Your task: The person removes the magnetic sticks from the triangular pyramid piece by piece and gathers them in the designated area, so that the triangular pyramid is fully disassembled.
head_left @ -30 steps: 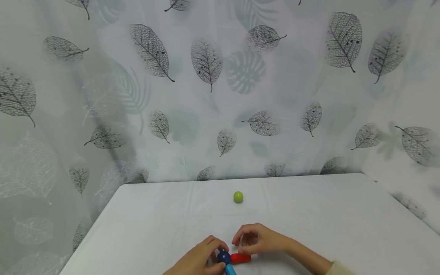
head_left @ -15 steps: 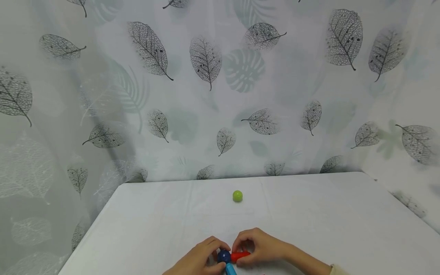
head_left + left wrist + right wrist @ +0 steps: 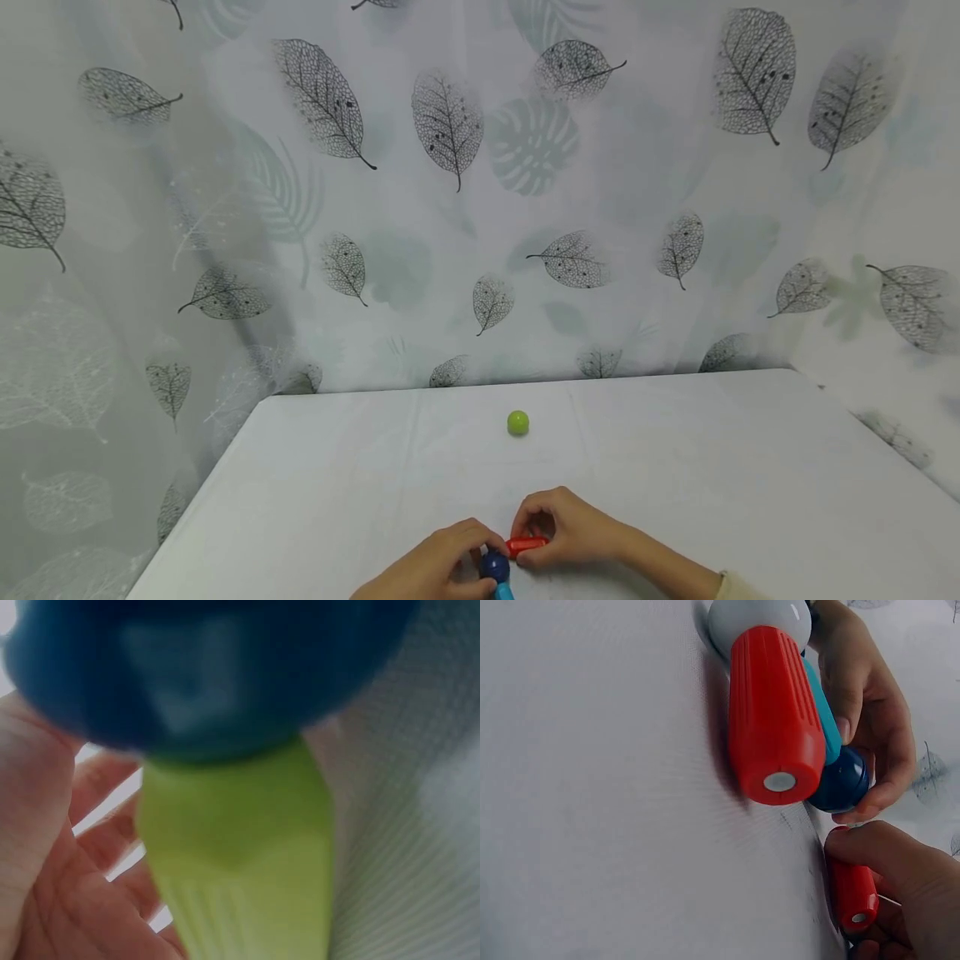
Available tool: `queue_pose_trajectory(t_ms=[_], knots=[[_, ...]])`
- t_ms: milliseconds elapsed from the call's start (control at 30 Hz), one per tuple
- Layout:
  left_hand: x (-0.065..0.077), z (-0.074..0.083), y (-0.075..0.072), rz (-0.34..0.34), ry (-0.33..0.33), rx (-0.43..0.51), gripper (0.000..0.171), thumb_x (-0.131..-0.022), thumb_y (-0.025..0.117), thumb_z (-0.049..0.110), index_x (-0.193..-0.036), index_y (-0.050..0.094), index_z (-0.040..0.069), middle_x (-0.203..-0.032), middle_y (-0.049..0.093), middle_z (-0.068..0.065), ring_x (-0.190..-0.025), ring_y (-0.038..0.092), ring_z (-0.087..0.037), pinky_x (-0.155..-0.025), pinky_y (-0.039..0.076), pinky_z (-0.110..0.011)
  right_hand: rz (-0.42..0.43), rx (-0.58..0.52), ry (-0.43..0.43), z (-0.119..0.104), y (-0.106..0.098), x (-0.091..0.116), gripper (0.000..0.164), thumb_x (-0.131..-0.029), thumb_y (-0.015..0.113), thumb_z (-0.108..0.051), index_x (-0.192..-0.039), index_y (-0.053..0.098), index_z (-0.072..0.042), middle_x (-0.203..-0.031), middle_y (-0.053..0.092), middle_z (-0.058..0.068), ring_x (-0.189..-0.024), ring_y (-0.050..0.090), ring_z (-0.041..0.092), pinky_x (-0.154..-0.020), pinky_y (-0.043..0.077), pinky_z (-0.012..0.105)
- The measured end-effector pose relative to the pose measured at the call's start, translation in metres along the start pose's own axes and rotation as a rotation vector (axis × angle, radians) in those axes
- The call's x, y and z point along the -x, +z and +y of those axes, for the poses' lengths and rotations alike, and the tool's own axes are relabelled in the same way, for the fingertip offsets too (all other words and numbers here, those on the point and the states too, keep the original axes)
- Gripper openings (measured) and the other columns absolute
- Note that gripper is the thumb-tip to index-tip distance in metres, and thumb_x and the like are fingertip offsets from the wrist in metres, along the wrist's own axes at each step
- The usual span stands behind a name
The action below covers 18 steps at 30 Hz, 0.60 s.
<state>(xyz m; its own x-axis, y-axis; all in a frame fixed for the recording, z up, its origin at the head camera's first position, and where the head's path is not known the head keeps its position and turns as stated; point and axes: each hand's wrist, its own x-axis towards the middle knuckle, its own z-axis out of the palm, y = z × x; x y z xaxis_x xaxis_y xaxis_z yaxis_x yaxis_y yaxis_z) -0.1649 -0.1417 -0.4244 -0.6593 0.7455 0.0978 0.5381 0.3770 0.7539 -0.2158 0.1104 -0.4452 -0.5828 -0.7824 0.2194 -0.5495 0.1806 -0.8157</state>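
Observation:
In the head view, my left hand [image 3: 453,558] grips a dark blue ball [image 3: 495,567] between thumb and fingers. A light blue toy building rod [image 3: 503,592] joins that ball and runs toward the near edge. My right hand [image 3: 566,527] pinches a short red building rod [image 3: 528,543], whose left end lies close to the left fingertips. The right wrist view shows a small gap between this red rod [image 3: 853,894] and the blue ball [image 3: 841,780]. A silvery disc marks the rod's end. Close up in the left wrist view, a yellow-green rod [image 3: 240,840] meets a blue ball [image 3: 217,682].
A bright green ball [image 3: 517,422] sits farther back on the white table [image 3: 337,467]. Nearer the right wrist camera, another red rod [image 3: 772,712] is joined to a pale grey ball [image 3: 761,615]. A leaf-patterned curtain [image 3: 450,208] hangs behind the table.
My right fingers have closed on the red rod and shifted it away from the blue ball, toward the back. The blue ball in my left hand has moved slightly right and nearer.

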Motion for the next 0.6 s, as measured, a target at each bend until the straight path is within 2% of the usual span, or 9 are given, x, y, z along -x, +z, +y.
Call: queue_pose_trajectory(t_ms=[267, 433, 600], knots=[[0.001, 0.001, 0.0, -0.006, 0.016, -0.033, 0.025, -0.096, 0.063, 0.024, -0.119, 0.062, 0.013, -0.108, 0.059, 0.01, -0.092, 0.051, 0.005, -0.077, 0.047, -0.018, 0.009, -0.001, 0.017, 0.003, -0.002, -0.001, 0.014, -0.083, 0.076, -0.017, -0.095, 0.072, -0.011, -0.077, 0.06, -0.005, -0.069, 0.047, -0.004, -0.058, 0.04, 0.013], [0.002, 0.001, 0.0, 0.003, 0.028, -0.043, 0.025, -0.096, 0.063, 0.024, -0.119, 0.062, 0.014, -0.108, 0.06, 0.008, -0.092, 0.052, 0.004, -0.078, 0.047, -0.018, 0.032, -0.001, 0.039, 0.005, -0.005, -0.002, 0.015, -0.084, 0.075, -0.018, -0.098, 0.073, -0.012, -0.08, 0.062, -0.006, -0.071, 0.049, -0.003, -0.06, 0.043, 0.015], [0.001, 0.001, 0.0, -0.009, 0.002, -0.014, 0.026, -0.096, 0.062, 0.024, -0.12, 0.061, 0.014, -0.11, 0.059, 0.008, -0.093, 0.051, 0.004, -0.079, 0.047, -0.018, 0.059, 0.053, 0.041, 0.005, -0.01, -0.006, 0.016, -0.085, 0.075, -0.02, -0.099, 0.073, -0.014, -0.084, 0.065, -0.007, -0.074, 0.052, -0.002, -0.065, 0.047, 0.019]])
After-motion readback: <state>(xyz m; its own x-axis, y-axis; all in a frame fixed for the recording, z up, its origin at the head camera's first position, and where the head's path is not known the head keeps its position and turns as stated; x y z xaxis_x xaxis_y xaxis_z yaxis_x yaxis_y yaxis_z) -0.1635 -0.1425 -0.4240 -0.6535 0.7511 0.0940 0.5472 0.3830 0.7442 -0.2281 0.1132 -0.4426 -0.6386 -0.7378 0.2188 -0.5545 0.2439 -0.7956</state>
